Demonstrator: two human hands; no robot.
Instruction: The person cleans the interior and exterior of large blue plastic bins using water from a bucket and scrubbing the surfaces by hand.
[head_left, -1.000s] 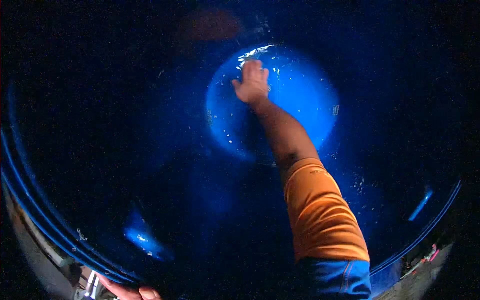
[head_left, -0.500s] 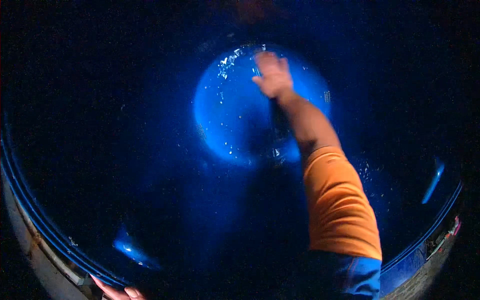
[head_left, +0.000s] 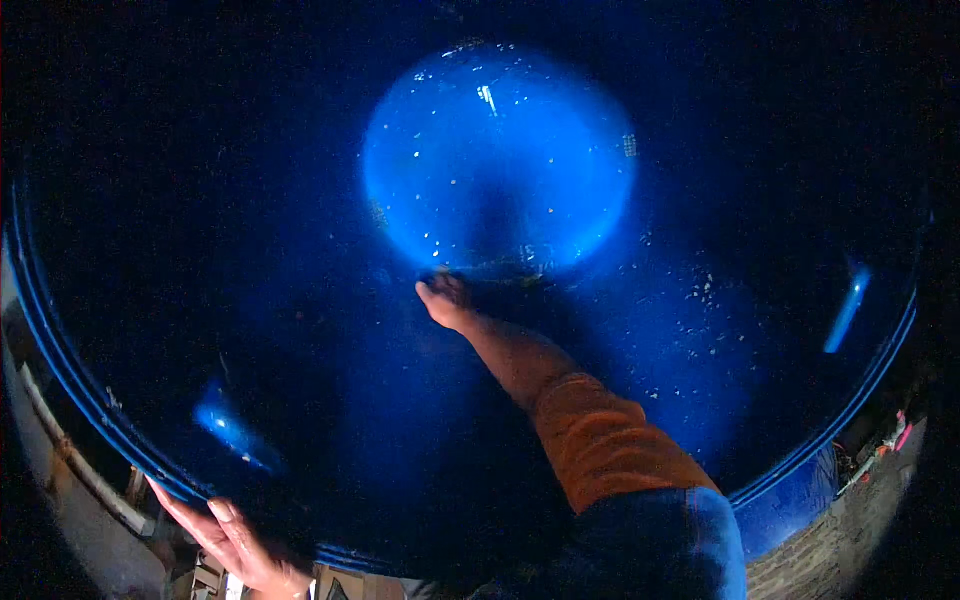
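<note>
A large, deep blue drum or tub fills the view, seen from its mouth. Its round floor is lit bright blue and dotted with pale flecks. My right hand reaches far down inside, by the near edge of that floor. The thumb stands off to the left; the other fingers stretch forward in shadow, with no held thing visible. An orange sleeve covers that arm above the elbow. At the lower left, my left hand lies against the outside of the rim, fingers stretched out and thumb apart.
Pale flecks cling to the inner wall at right. Beyond the rim, a blue object and paved ground show at lower right. A pale ledge runs outside on the left. The drum's upper wall is dark.
My right hand has swept from the far part of the floor toward me and leftward, to its near edge. My left hand shows more fully at the rim. The view has shifted.
</note>
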